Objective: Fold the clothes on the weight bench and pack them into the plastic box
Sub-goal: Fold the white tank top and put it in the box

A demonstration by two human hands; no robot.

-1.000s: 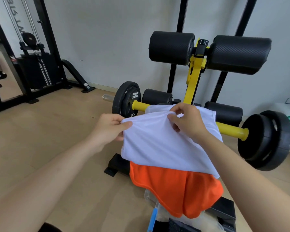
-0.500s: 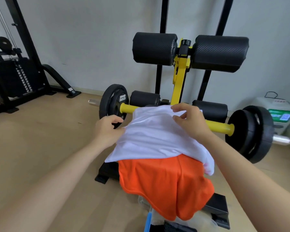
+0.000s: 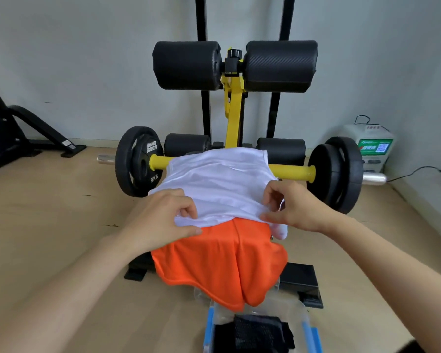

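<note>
Lowered, left hand (image 3: 161, 217) and right hand (image 3: 293, 205) pinch white shirt (image 3: 219, 184) over orange shorts (image 3: 222, 261).

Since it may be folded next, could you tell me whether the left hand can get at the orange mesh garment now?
Probably yes: the orange mesh garment lies uncovered right beside the left hand; only its far part is under the white fabric garment, whose edge that hand pinches and must release first.
</note>
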